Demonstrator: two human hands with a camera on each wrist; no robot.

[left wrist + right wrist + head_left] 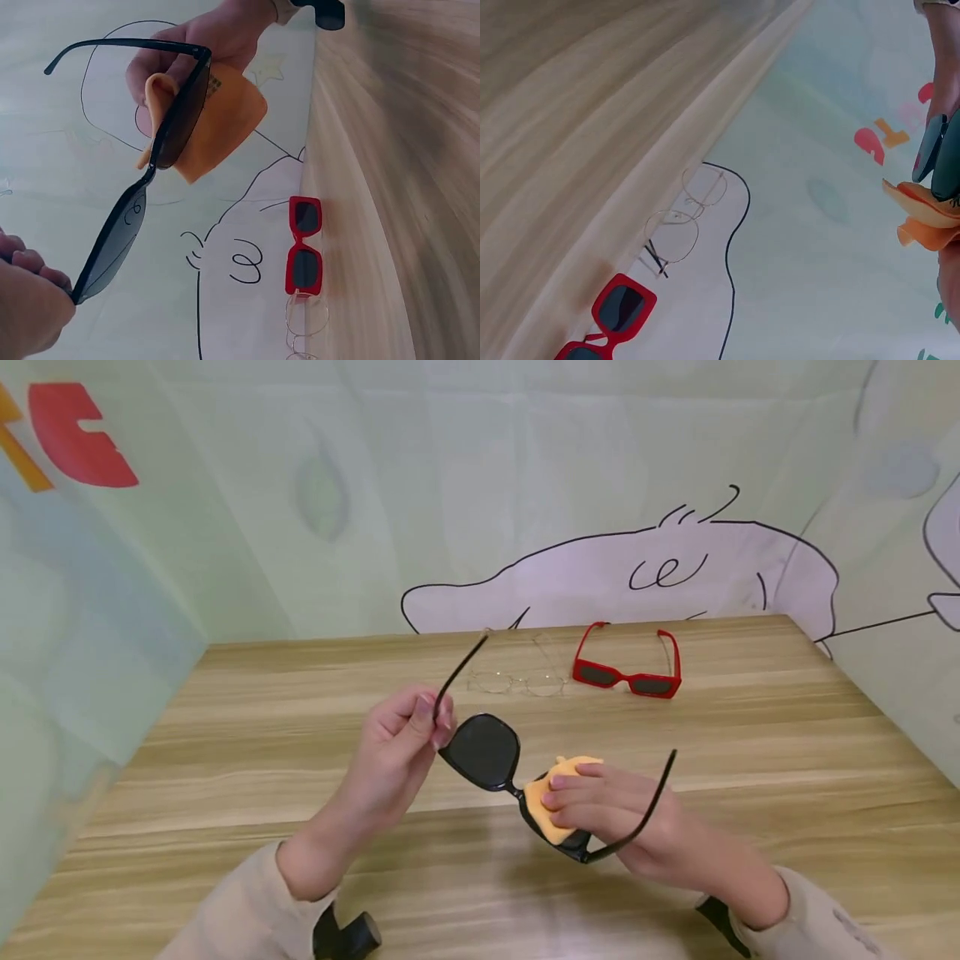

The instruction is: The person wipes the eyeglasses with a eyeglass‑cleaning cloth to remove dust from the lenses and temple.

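A pair of black sunglasses [483, 752] is held tilted above the table, its temples spread. My left hand [397, 756] pinches it at the hinge end of one temple, beside the dark lens. Around the other lens, my right hand [607, 806] grips an orange cloth [558, 802] with its fingers on the lens. The left wrist view shows the orange cloth [232, 120] folded over both sides of that lens, pinched by the right hand [214, 45]. At the right wrist view's edge, the cloth [930, 217] and part of the sunglasses [946, 154] show.
Red sunglasses [628, 678] lie at the back of the wooden table [247, 727]. Left of them sit thin wire-framed glasses [517, 682] with clear lenses. A pale printed backdrop [450, 485] rises behind the table and along its sides.
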